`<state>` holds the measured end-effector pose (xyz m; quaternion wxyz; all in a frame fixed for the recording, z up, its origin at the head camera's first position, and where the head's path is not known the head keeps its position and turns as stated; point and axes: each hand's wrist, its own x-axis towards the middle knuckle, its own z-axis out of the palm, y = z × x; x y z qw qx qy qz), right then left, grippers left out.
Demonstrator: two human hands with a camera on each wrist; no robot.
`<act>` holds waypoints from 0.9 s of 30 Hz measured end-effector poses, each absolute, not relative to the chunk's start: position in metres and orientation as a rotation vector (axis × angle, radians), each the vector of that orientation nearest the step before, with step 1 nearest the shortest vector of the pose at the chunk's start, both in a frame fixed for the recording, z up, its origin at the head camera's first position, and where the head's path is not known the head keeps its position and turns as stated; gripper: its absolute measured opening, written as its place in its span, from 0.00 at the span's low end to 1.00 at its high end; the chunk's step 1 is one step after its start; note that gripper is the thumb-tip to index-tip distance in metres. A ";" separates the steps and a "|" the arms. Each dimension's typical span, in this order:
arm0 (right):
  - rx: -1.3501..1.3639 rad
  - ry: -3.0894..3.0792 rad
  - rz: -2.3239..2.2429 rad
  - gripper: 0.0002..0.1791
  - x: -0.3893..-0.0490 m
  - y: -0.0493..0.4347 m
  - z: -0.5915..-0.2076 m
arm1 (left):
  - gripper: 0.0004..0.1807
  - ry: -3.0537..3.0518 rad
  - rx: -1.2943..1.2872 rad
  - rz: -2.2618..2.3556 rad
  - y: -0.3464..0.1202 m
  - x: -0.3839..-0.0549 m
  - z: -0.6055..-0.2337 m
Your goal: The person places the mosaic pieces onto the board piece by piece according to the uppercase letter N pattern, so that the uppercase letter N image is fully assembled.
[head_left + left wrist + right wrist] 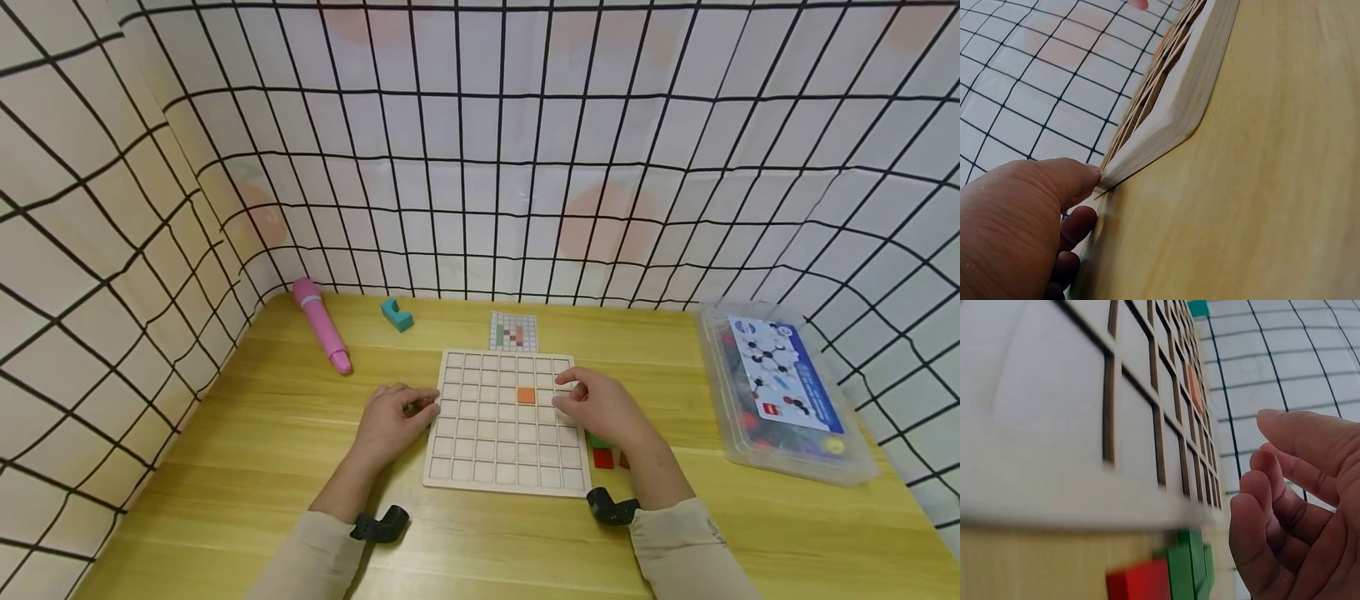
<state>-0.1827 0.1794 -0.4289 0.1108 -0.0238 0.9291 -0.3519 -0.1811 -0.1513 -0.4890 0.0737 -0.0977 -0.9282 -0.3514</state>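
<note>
A pale wooden grid board [483,429] lies flat on the table, with one orange square tile [527,396] in a cell right of its middle. At the board's left edge rests my left hand [393,421]; its thumb [1075,178] touches the rim in the left wrist view, the other fingers loosely bent beside it. My right hand [607,408] hovers over the right edge, thumb and index finger apart with nothing between them. Green blocks [1191,562] and a red block [1141,581] lie beside the board, partly hidden by that hand in the head view.
A small printed grid card [513,332] lies behind the board. Farther left are a teal block [397,315] and a pink pen-shaped thing [322,325]. A clear plastic box [783,392] with a printed label stands at the right. Black-gridded white cloth [480,167] surrounds the table.
</note>
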 end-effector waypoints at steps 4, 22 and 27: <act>-0.020 2.730 -1.059 0.23 -0.179 0.195 -0.428 | 0.14 -2.785 -0.287 -1.062 -0.151 -0.182 -0.489; 0.133 2.808 -0.956 0.29 -0.179 0.260 -0.443 | 0.12 -2.759 -0.324 -1.051 -0.151 -0.181 -0.488; 0.187 2.788 -0.934 0.29 -0.179 0.267 -0.447 | 0.12 -2.767 -0.319 -1.047 -0.151 -0.181 -0.488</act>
